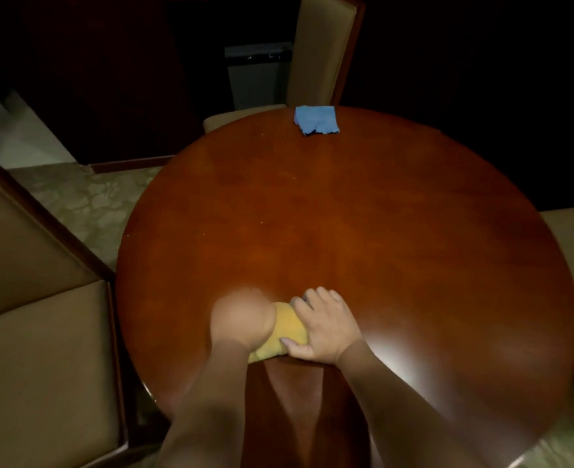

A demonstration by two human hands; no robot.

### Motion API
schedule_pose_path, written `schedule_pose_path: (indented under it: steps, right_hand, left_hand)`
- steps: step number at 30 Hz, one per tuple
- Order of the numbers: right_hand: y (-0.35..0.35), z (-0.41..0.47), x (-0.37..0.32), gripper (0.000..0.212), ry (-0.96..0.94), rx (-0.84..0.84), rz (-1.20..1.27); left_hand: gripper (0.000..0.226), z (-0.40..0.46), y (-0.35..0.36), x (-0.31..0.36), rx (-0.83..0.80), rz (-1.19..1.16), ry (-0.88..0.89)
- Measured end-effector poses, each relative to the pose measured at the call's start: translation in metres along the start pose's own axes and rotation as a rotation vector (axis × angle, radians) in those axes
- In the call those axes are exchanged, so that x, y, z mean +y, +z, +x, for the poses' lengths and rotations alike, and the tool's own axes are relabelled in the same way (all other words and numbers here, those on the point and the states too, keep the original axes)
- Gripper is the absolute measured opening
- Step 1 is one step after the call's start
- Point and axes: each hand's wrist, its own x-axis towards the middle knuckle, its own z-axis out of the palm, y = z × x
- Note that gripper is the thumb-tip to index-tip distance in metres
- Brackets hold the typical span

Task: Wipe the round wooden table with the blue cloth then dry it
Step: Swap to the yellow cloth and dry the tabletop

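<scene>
Hands (245, 319) (326, 327) curled round yellow cloth (287, 327) on round wooden table (346, 214); best pressed flat, overlapping strokes toward blue cloth (316, 119).

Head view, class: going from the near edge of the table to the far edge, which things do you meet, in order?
Yellow cloth held by both hands, left hand and right hand → bare table → blue cloth → chair.
</scene>
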Motion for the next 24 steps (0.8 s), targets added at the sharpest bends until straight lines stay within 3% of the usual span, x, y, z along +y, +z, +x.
schedule_pose_path:
  steps: [9, 13, 18, 24]
  right_hand:
    - [0.013, 0.057, 0.057, 0.057, 0.031, 0.06, 0.022]
    - [0.018, 0.091, 0.086, 0.057, 0.1, 0.073, 0.012]
    - [0.026, 0.136, 0.123, 0.061, 0.199, 0.085, -0.02]
    - [0.031, 0.177, 0.157, 0.06, 0.181, 0.091, -0.041]
  left_hand:
    - [0.041, 0.083, 0.011, 0.007, 0.012, -0.016, -0.001]
    - [0.031, 0.139, 0.017, 0.008, 0.02, -0.016, 0.063]
    - [0.032, 0.216, 0.026, 0.01, 0.037, -0.023, 0.142]
    - [0.032, 0.257, 0.035, 0.013, 0.103, -0.079, 0.081]
